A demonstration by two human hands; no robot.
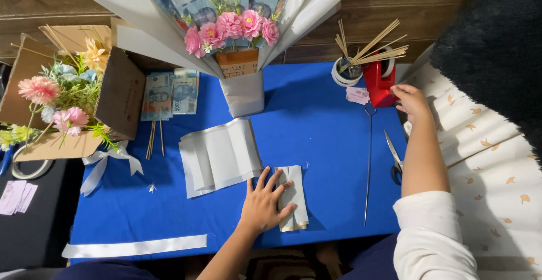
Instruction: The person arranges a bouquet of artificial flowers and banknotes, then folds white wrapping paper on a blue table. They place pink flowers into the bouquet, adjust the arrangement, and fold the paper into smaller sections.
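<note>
My left hand (263,201) lies flat, fingers spread, on a small folded piece of white paper (296,201) on the blue table (322,139). My right hand (411,100) reaches to the far right edge and touches a red tape dispenser (378,83); whether it grips it I cannot tell. A larger stack of pleated white paper (219,155) lies just left of my left hand. A bouquet of folded banknotes and pink flowers (231,25) in white wrapping stands at the back centre.
A cardboard box of artificial flowers (68,96) sits at the left, banknotes (169,92) and thin sticks (153,139) beside it. A cup of bamboo sticks (353,59), a long wire (368,161), scissors (394,155) and a white paper strip (135,248) lie around.
</note>
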